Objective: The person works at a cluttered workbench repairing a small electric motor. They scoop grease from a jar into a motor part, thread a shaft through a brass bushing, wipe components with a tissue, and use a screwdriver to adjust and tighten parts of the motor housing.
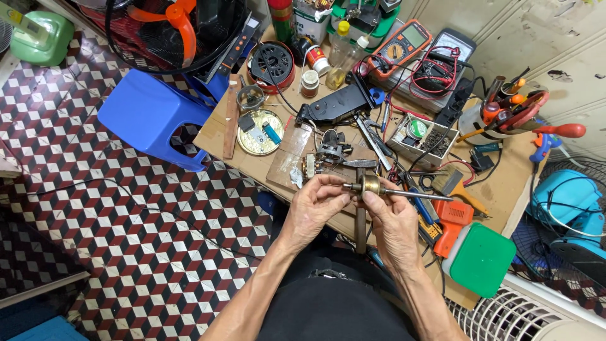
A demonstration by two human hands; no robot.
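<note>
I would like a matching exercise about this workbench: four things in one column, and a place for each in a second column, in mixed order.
Things:
1. metal shaft with brass bushing
2. blue plastic stool
3. orange multimeter
4. green-lidded box

Places:
A. at the table's near right corner
B. on the tiled floor, left of the table
C. held between the left hand and the right hand
D. at the far side of the table

Pairs: 1-C, 2-B, 3-D, 4-A
</note>
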